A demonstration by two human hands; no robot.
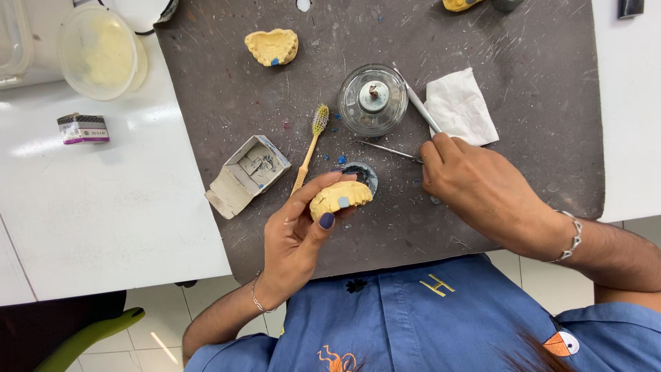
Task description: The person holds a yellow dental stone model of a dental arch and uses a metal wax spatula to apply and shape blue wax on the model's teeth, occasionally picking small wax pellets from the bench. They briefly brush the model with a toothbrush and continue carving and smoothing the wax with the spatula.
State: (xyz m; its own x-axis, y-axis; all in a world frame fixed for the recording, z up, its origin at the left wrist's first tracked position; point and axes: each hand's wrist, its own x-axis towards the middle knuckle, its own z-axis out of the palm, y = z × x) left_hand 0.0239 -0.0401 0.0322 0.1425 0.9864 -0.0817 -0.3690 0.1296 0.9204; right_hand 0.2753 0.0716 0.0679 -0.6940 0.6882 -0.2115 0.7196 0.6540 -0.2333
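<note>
My left hand [297, 231] holds a yellow dental cast [339, 198] between thumb and fingers, just above the dark mat [227, 103]. My right hand [475, 186] grips two thin metal instruments: one [387, 149] points left along the mat toward the cast, the other [418, 105] angles up past a glass spirit lamp [372, 100]. A small round dark dish [363, 173] lies right behind the cast.
A second yellow cast [272, 47] lies at the mat's far side. A toothbrush [311, 145], an open small cardboard box [246, 173] and a white tissue [460, 107] sit on the mat. A plastic tub [103, 52] and a small roll [82, 129] stand on the white table.
</note>
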